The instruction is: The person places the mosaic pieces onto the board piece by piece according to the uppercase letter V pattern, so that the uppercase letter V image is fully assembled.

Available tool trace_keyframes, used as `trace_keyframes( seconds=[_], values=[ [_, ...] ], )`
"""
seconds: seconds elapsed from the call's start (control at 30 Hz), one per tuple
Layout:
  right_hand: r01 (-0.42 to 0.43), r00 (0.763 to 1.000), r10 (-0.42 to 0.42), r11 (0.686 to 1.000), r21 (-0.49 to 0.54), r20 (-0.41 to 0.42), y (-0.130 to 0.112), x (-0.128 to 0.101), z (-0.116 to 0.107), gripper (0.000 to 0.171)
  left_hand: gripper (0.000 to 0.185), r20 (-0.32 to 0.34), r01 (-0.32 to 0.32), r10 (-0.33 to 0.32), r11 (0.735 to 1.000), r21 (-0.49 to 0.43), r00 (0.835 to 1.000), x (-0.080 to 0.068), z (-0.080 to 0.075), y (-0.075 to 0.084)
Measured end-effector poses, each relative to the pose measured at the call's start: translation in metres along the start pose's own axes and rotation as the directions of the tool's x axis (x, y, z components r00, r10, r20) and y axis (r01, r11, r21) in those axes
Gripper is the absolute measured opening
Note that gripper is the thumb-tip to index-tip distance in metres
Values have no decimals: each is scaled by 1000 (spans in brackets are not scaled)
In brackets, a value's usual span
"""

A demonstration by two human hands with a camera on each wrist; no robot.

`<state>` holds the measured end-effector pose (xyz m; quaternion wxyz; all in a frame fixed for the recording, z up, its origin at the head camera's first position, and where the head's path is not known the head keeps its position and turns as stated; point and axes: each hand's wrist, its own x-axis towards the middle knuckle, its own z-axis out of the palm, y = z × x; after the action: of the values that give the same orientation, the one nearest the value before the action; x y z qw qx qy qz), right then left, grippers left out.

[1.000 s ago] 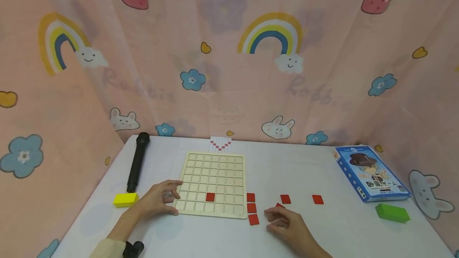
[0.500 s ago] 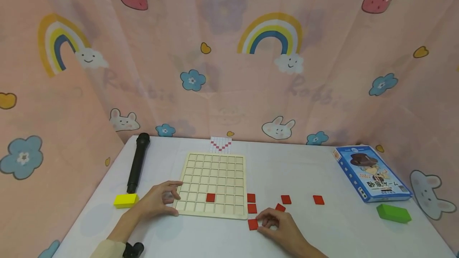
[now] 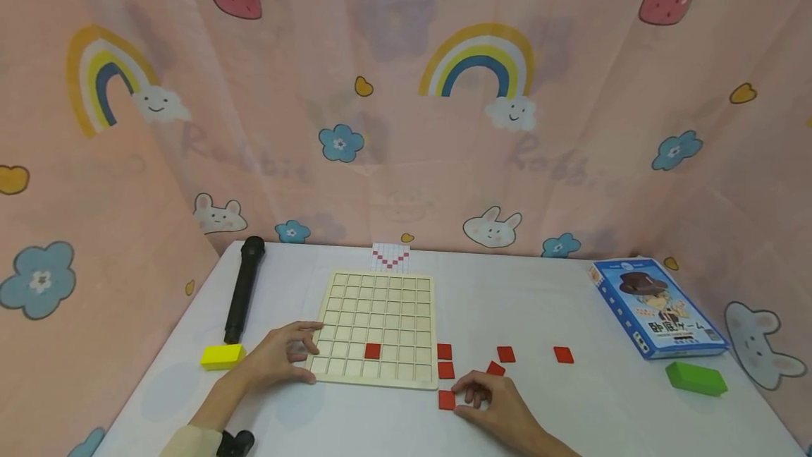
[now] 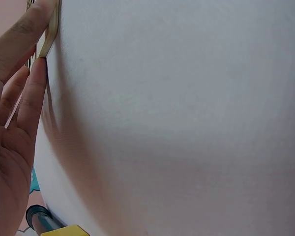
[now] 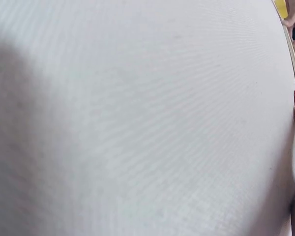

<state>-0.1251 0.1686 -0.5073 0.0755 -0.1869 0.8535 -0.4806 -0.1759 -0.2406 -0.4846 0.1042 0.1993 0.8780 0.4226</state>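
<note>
Your left hand (image 3: 282,355), spread wide, touches the grid board (image 3: 383,309), where one cell holds an inset red tile (image 3: 372,351); beside it on the surface (image 3: 361,422), your right hand (image 3: 497,404) pinches a loose red tile (image 3: 446,400).

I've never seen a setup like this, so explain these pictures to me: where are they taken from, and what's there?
There's no machine: a person works bare-handed. The wide view comes from a camera worn on the head; the two close-ups come from wrist cameras and mostly show white table. On it lie a grid board holding one red tile, six loose tiles to its right, a card behind, a black stick, a yellow block, a green block and a blue box. The left hand touches the board's left edge. The right hand is at the nearest tile; whether it's pinched, I can't tell.
</note>
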Motion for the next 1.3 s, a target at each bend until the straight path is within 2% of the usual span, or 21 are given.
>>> trace_keyframes(
  seconds=[0.13, 0.27, 0.6, 0.83, 1.07, 1.3],
  values=[
    [-51, 998, 51, 998, 24, -22, -1, -1, 0, 21, 34, 0, -4, 4, 1000, 0, 1000, 0, 0, 1],
    [-102, 993, 107, 990, 96, -50, -4, -1, -1, 22, 34, -2, 0, 0, 1000, 8, 1000, 1, 0, 1],
    [-156, 973, 189, 961, 230, -130, -19, 0, -3, 27, 34, 0, -11, 11, 1000, 20, 1000, 2, -1, -2],
    [-211, 951, 257, 946, 245, -175, -24, 6, 2, 26, 34, 4, 5, -5, 1000, -3, 1000, 2, 1, -3],
    [-193, 940, 251, 950, 247, -231, -24, 13, 6, 26, 33, 4, 17, -17, 1000, -20, 1000, 2, 1, -1],
    [-153, 940, 225, 950, 273, -256, -23, 23, 11, 26, 33, 3, -7, 7, 1000, -8, 1000, 1, 0, -2]
  ],
)
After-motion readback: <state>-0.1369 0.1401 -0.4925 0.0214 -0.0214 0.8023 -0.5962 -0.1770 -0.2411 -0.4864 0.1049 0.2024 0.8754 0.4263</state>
